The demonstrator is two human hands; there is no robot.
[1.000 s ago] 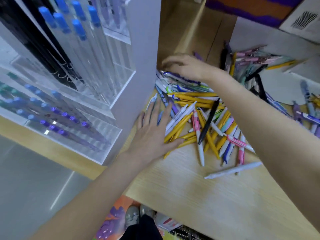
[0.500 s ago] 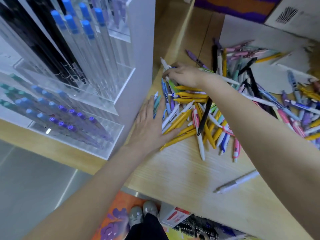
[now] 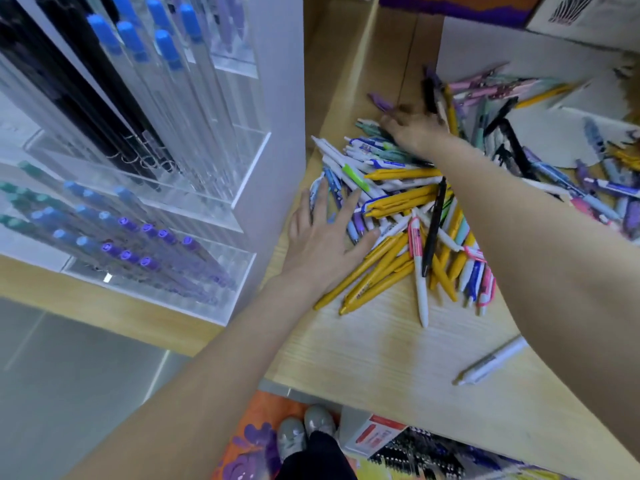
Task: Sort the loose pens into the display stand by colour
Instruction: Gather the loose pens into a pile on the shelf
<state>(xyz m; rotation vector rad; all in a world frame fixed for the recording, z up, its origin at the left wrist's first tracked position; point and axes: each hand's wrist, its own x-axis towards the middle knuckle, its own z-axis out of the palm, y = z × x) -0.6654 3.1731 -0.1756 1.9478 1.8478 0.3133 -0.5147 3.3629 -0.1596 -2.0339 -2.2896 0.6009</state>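
A loose heap of yellow, white, blue and pink plastic pens (image 3: 408, 216) lies on the pale wooden worktop (image 3: 381, 358), just beside the clear acrylic tiered display stand (image 3: 221, 188) holding black, blue and purple pens; the left hand (image 3: 322, 237) rests flat with fingers spread on the heap's near edge; the right hand (image 3: 415, 128) reaches into the far side, blurred, so its grip cannot be told; a single white pen (image 3: 491, 362) lies apart.
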